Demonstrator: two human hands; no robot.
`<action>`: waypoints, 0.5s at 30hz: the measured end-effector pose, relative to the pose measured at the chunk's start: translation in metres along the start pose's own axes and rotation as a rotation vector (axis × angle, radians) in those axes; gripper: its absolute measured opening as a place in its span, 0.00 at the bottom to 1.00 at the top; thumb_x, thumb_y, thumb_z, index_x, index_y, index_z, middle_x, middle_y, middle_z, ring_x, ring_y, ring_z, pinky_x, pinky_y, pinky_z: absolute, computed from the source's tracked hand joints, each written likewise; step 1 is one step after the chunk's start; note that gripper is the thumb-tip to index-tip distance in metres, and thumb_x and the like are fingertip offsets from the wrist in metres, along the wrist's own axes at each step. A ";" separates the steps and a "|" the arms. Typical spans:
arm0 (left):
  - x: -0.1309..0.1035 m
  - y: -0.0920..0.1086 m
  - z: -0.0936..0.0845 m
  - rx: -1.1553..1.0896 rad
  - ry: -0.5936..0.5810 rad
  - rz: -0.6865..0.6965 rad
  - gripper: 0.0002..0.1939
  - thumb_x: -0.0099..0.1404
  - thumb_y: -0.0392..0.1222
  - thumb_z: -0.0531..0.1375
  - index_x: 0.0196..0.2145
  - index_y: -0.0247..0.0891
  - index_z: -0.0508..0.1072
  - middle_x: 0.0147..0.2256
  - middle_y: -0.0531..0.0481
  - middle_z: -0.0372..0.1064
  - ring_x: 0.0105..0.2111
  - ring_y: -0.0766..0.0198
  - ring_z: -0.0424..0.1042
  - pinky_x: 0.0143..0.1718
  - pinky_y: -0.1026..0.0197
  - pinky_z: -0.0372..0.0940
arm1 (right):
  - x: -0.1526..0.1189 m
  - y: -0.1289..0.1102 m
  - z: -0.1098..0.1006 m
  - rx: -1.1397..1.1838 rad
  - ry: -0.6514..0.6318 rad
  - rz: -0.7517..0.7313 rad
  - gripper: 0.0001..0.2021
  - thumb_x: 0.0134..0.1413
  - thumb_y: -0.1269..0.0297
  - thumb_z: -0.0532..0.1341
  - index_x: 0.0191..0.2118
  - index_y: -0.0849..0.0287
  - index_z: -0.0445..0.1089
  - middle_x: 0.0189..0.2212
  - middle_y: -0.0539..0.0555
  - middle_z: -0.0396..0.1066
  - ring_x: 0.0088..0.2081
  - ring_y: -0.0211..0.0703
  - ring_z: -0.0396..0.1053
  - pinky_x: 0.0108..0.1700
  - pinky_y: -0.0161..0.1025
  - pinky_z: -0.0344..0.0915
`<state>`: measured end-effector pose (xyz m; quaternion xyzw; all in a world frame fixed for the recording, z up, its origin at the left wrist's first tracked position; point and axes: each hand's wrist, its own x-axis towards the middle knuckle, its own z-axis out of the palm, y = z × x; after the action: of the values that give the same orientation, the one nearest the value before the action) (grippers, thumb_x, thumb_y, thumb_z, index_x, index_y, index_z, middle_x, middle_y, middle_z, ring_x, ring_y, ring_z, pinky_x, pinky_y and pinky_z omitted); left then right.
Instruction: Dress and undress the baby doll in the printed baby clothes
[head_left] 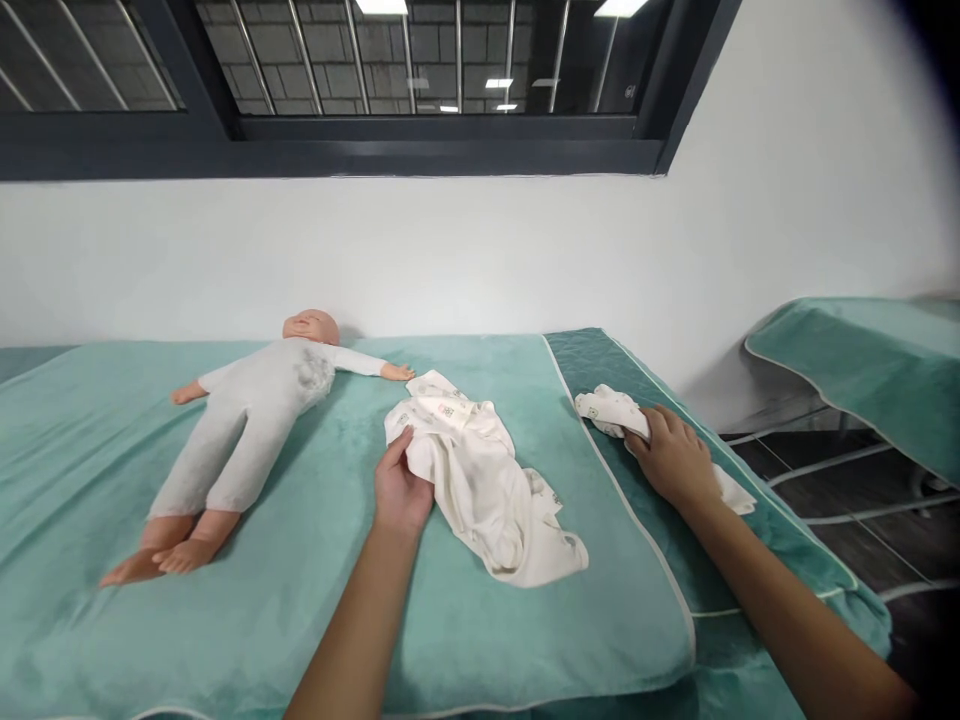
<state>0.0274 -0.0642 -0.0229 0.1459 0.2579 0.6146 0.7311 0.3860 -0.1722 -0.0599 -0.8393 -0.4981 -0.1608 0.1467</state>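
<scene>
bedding [285, 620] lies below window [420, 60]; left hand [403, 490] pinches garment [480, 480], right hand [675, 460] clasps cloth bundle [606, 405].

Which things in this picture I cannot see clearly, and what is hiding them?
All in the head view:
- Left hand: most fingers hidden beneath the white garment.
- Right hand: its palm is hidden by its own back, so gripping or only resting on the smaller white cloth is unclear.
- Printed mark inside the garment: too small to read.
- Green cover at far right: cut off by the right edge.
</scene>
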 end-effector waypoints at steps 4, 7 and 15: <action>0.000 0.000 0.001 -0.010 0.008 -0.001 0.15 0.60 0.33 0.63 0.46 0.34 0.76 0.45 0.44 0.78 0.44 0.58 0.78 0.50 0.58 0.70 | -0.005 -0.006 -0.005 -0.068 0.154 -0.042 0.25 0.64 0.53 0.50 0.61 0.62 0.59 0.64 0.68 0.56 0.59 0.63 0.59 0.59 0.60 0.54; -0.001 -0.001 0.002 -0.014 0.010 0.015 0.15 0.60 0.34 0.62 0.46 0.34 0.77 0.45 0.44 0.78 0.44 0.58 0.77 0.51 0.58 0.70 | -0.013 -0.018 -0.015 -0.057 0.224 -0.161 0.24 0.63 0.60 0.53 0.62 0.62 0.56 0.66 0.66 0.53 0.64 0.61 0.54 0.64 0.64 0.43; -0.002 -0.001 0.003 -0.043 -0.019 0.007 0.15 0.62 0.39 0.62 0.47 0.34 0.76 0.45 0.44 0.78 0.47 0.55 0.76 0.54 0.56 0.68 | -0.034 -0.105 -0.035 0.421 0.049 -0.375 0.15 0.64 0.63 0.52 0.53 0.59 0.66 0.56 0.61 0.67 0.58 0.51 0.62 0.59 0.48 0.56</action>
<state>0.0293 -0.0659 -0.0208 0.1371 0.2371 0.6211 0.7343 0.2737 -0.1644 -0.0333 -0.6795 -0.6634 -0.0987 0.2974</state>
